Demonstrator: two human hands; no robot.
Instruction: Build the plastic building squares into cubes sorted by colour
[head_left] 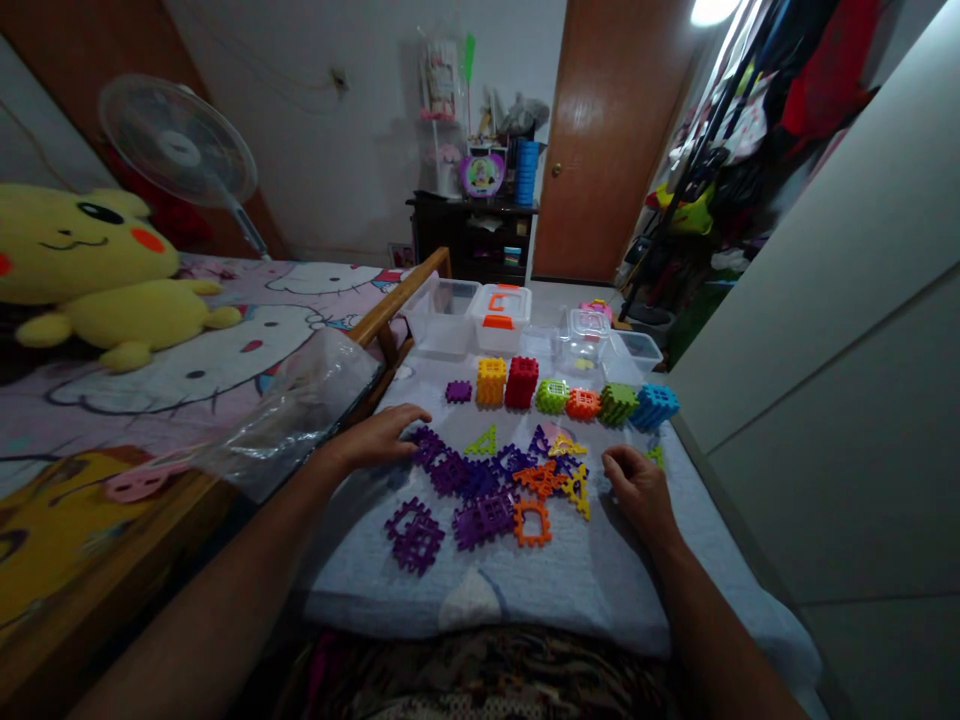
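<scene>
My left hand (386,435) reaches in from the left, fingers stretched and thumb apart, beside a purple interlocking plastic block (426,447) at the edge of a loose pile. Whether the thumb touches that block I cannot tell. My right hand (637,485) rests on the cloth right of the pile, its fingers curled and no object showing in them. Between the hands lie more purple pieces (484,517), an orange square frame (532,523), orange pieces (540,480), yellow triangles (577,490) and a green triangle (482,441). Nearer me on the left sit purple blocks (416,540).
Behind the pile stands a row of stacks: yellow (491,383), red (522,383), green (619,404), blue (655,406). Clear plastic boxes (446,325) and an orange-latched box (502,315) stand farther back. A wooden bed rail (409,290) borders the left, a pale cabinet (825,330) the right.
</scene>
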